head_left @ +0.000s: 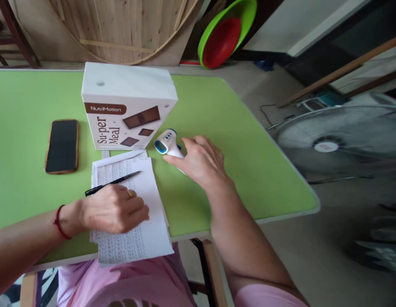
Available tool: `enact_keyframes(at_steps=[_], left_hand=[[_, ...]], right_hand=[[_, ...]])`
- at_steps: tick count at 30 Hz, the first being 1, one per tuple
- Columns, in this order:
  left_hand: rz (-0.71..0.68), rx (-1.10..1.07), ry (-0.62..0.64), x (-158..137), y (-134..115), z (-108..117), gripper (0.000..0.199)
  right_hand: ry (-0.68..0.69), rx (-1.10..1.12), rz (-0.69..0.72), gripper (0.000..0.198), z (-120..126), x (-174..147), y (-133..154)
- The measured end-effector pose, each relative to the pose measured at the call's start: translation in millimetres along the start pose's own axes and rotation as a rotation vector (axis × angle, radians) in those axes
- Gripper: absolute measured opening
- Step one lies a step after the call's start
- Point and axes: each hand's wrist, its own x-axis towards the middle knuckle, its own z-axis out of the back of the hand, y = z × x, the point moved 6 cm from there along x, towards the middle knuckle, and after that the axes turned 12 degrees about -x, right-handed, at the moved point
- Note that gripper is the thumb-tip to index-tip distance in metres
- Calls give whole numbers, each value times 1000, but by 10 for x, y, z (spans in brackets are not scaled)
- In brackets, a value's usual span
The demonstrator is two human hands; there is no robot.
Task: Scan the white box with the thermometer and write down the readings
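Observation:
My left hand (113,209) is curled into a fist above the handwritten sheets of paper (157,213), with no object visible in it. A black pen (113,183) lies slantwise on the papers just beyond its knuckles. At the handle of a white and blue infrared thermometer (166,141) is my right hand (202,162), thumb and forefinger apart on either side. The thumb covers part of the handle; the other fingers are partly hidden and slightly blurred. The thermometer's small screen faces me.
A white NutriMotion box (130,100) stands upright behind the papers. To the left lies a phone (62,146) in a brown case on the green table (245,170). Beyond the table's right edge is a fan (328,145); green and red basins (221,40) lean at the back.

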Motion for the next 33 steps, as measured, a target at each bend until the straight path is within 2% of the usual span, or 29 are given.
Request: enact_keyframes(at_steps=[2,4,5,7,10,13,17,20,22,24,28,31,33], left_hand=[[-22,-9,78,3,-84,-95,22],[1,-24,134,-8,-116,-172,19],[10,-23,164,-17,-124,-210,18],[26,-13,217,-35,-127,-275,18],[57,-6,254,-52,-110,-334,18],[112,-36,277,-61,-83,-365,16],[159,-64,281,-71,-55,-359,15],[208,-46,203,-81,11,-309,19],[284,20,134,-105,106,-270,26],[383,113,116,-146,223,-252,39],[545,193,228,-219,402,-274,61],[586,204,316,-227,416,-289,61],[599,231,349,-221,394,-290,60]], right_hand=[[-261,91,124,28,100,-65,115],[-414,276,356,15,157,-189,344],[-431,376,497,15,163,-264,484],[-416,464,693,15,144,-402,737],[-398,403,788,16,82,-530,978],[-366,384,807,11,37,-562,1043],[-407,470,742,12,99,-509,906],[-385,612,532,11,124,-387,669],[-346,757,353,10,84,-299,495],[-331,943,208,11,17,-231,360],[-217,1193,102,11,-150,-136,335],[-79,1231,72,10,-230,-141,434],[-34,1208,63,11,-238,-176,495]])
